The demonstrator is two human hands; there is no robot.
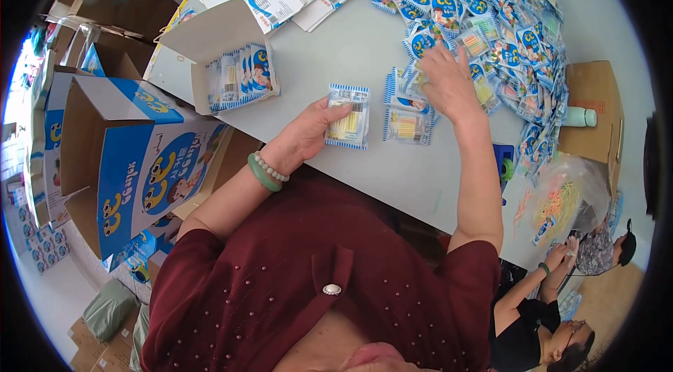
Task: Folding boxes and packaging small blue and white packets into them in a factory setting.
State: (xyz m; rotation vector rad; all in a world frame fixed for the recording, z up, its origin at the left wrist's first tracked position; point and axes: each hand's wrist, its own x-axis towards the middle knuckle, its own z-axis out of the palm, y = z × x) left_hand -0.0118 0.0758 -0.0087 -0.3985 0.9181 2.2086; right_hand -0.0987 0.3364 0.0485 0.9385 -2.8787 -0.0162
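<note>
My left hand (312, 126) is closed on a small candy packet (348, 119), its thumb across the face. The packet has blue striped ends and a clear window showing yellow sticks. My right hand (446, 84) is over the near-left edge of a big heap of similar packets (501, 42), fingers apart and bent down toward them; I cannot see anything in its grip. Just left of and below that hand, several loose packets (406, 125) lie partly overlapping. Beyond my left hand stands a small white box (205, 95), lid up, with a row of packets inside.
Flattened printed cartons (287, 0) lie at the far left of the white table (329, 42). A large open blue-and-white carton (140, 154) is at my left. On the right are a blue tape dispenser (503, 168), a clear bag of coloured sticks (568, 197), a pale green bottle (580, 117) and two other people.
</note>
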